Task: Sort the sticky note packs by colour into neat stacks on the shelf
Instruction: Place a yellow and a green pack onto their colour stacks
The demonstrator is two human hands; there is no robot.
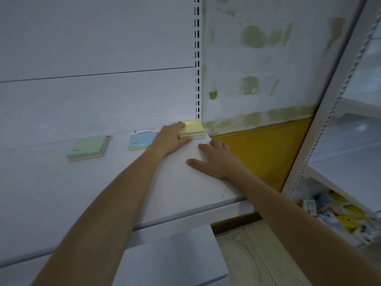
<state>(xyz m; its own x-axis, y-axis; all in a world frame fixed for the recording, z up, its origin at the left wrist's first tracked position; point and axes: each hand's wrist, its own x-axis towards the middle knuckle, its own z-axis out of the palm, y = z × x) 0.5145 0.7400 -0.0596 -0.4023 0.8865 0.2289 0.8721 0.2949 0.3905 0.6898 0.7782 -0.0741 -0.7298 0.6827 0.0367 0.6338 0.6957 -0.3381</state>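
The left hand (170,139) curls its fingers against the yellow-topped stack of sticky note packs (192,129) at the white metal shelf's (175,182) back right corner — the right hand (214,159) lies flat, empty, near the right edge. Best to nudge gently, squaring edges; the blue-topped pack (141,141) and green-topped stack (88,148) sit leftward along the back.

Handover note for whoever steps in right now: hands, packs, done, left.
Left hand: on the yellow-topped stack at the shelf's back right corner, fingers over its left edge; a firm grip is not clear.
Right hand: flat on the shelf, empty.
Packs: green-topped stack back left, blue-topped stack in the middle, partly behind the left hand, yellow at right.
Done: three separate stacks, one per top colour.
Left: square up the yellow stack; the green one looks a bit skewed.
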